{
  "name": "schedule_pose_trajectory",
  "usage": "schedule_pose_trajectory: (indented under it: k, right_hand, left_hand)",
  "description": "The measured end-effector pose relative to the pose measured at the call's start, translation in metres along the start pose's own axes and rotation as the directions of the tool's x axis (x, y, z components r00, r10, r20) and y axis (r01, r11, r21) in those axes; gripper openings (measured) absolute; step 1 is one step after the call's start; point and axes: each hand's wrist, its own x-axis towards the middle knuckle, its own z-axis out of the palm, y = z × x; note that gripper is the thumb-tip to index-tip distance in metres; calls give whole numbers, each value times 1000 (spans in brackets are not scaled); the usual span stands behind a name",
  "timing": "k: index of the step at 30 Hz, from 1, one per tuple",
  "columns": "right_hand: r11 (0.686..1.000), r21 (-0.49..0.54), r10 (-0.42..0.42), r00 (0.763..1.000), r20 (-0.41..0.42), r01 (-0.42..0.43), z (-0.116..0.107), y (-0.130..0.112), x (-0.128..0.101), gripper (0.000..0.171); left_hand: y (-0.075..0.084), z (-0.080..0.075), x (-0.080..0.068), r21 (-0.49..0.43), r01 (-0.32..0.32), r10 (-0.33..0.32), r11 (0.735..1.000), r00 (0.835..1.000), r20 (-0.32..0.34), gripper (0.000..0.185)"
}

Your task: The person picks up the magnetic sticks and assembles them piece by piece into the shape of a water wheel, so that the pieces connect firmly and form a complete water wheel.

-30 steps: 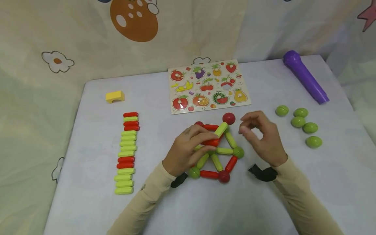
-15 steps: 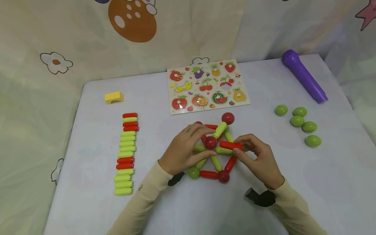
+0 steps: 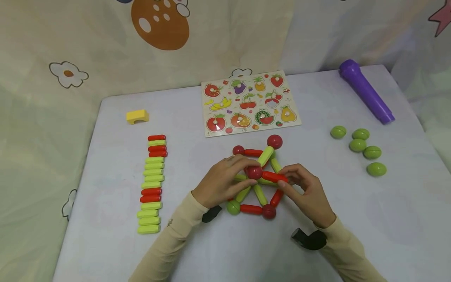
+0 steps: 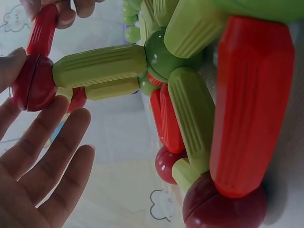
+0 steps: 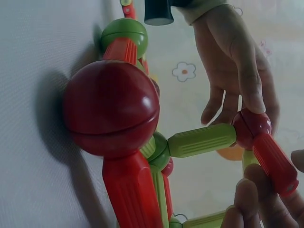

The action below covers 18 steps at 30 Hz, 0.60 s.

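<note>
A flat frame of red and green sticks and balls (image 3: 260, 196) lies mid-table. Above its middle my left hand (image 3: 243, 173) pinches a raised red ball (image 3: 254, 172) between thumb and forefinger. A green stick (image 4: 99, 64) runs from that ball (image 4: 32, 85) down to a green ball (image 4: 164, 54) in the frame. My right hand (image 3: 284, 178) pinches a red stick (image 3: 274, 176) whose end meets the raised ball. In the right wrist view the red stick (image 5: 273, 164) slants off the ball (image 5: 251, 128), with a large red corner ball (image 5: 111, 107) in front.
A row of spare red and green sticks (image 3: 151, 184) lies at the left, with a yellow block (image 3: 138, 116) behind it. A fruit puzzle board (image 3: 250, 103) lies behind the frame. Several green balls (image 3: 357, 145) and a purple tube (image 3: 366, 92) sit at the right.
My right hand came in from the right and now holds a red stick against the raised red ball. My left hand shifted its grip to that ball.
</note>
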Motion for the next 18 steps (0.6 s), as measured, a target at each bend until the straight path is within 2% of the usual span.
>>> schedule_pose_trajectory:
  k: [9, 12, 14, 15, 16, 17, 18]
  right_hand:
    - [999, -22, 45, 999, 14, -45, -4, 3, -1, 23]
    - [999, -9, 39, 999, 6, -39, -8, 6, 0, 22]
    - [1000, 14, 21, 1000, -6, -21, -12, 9, 2, 22]
    - [1000, 27, 11, 1000, -16, -11, -14, 11, 3, 22]
    - [999, 43, 1, 1000, -23, 0, -16, 13, 4, 22]
    - [998, 57, -7, 999, -32, 9, -17, 14, 5, 22]
    - [998, 63, -13, 999, -41, 16, -19, 16, 5, 23]
  left_hand:
    - [1, -3, 0, -23, 17, -17, 1000, 1000, 20, 48]
    - [-1, -14, -2, -18, 59, -59, 998, 998, 2, 48]
    - [-7, -28, -5, 24, 134, -133, 991, 990, -51, 48]
    - [-13, -36, -6, 62, 194, -188, 979, 978, -89, 48]
    - [-20, -46, -8, 105, 274, -260, 956, 957, -131, 48]
    - [-29, -55, -9, 151, 368, -341, 918, 923, -176, 49]
    - [-40, -64, -12, 200, 464, -421, 863, 879, -223, 50]
